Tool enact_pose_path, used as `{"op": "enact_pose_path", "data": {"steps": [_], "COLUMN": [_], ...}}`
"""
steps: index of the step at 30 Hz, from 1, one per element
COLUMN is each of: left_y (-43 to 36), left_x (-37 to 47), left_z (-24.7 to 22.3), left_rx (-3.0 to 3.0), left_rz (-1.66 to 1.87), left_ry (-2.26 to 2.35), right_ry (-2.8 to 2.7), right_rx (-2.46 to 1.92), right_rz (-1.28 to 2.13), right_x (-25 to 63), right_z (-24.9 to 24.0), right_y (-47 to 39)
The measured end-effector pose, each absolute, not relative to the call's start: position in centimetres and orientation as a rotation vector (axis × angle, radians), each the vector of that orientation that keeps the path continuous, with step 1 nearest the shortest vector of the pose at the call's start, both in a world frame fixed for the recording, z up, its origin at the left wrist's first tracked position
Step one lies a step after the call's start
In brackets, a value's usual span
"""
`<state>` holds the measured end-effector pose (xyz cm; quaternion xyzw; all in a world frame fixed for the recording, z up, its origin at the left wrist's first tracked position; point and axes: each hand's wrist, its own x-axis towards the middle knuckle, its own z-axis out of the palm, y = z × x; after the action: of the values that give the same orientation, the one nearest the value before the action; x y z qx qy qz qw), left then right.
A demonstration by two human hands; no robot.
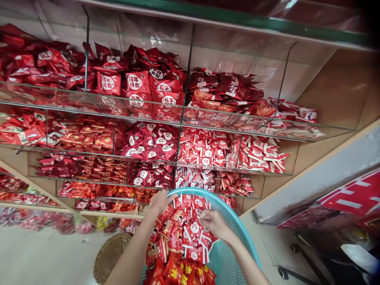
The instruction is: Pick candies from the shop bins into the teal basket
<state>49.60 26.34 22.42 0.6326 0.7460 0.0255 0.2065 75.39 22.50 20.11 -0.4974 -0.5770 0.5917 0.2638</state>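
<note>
A turquoise plastic basket (247, 241) with slotted sides fills the lower middle of the view. Inside lie many small red packets (192, 228) with white printing, and a group with yellow lettering (181, 273) nearest me. My left hand (160, 202) is closed on the basket's far rim, at its left. Over the packets, inside the basket's right half, my right hand (215, 223) has its fingers curled together. Whatever might be between those fingertips is too small to make out.
Tiered shelves (323, 91) with glass fronts and dividers hold heaps of red packets beyond the basket. A woven round basket (109, 255) stands on the tiled floor at left. Dark chair-like legs (299, 257) and a red sign (356, 194) are at right.
</note>
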Motion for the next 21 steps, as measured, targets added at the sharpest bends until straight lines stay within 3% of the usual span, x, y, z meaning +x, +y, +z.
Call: {"op": "enact_pose_path", "data": {"steps": [5,17,21], "left_y": [26.4,26.4,26.3], "left_x": [49.2,49.0,49.1], "left_z": [21.8,21.8,21.8], "left_rx": [1.801,1.760,1.787], "left_rz": [0.091,0.126,0.123], "left_ry": [2.035,2.048,2.035], "right_ry": [-1.543,-1.434,-1.601], "right_rx": [-1.437,-1.631,-1.766], "right_rz": [1.511,1.663,1.496], "right_x": [75.3,73.7,74.2], "right_z": [19.9,20.1,21.0], "right_y": [22.3,21.2,21.3]}}
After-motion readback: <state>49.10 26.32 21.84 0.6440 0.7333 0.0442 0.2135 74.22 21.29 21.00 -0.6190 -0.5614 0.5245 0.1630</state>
